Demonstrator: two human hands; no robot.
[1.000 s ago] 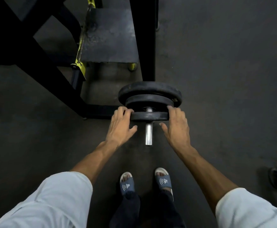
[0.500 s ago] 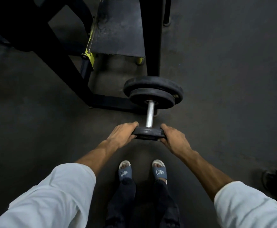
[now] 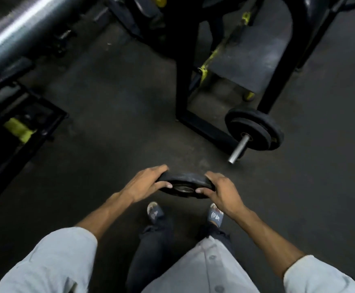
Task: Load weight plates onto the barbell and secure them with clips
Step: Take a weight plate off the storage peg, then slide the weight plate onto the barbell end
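I hold a small black weight plate flat in front of me, above my feet. My left hand grips its left rim and my right hand grips its right rim. The barbell's steel sleeve sticks out bare toward me at the right, its tip well clear of the plate. Two black plates sit on the sleeve, a bigger one behind a smaller one. No clip is visible.
A black and yellow machine frame with a dark footplate stands behind the barbell. A thick silver bar crosses the top left above another black frame. Dark rubber floor spreads around my feet.
The small plate has slid off the end of the sleeve and is now free in both hands. My view has swung left, so the barbell sits to the right.
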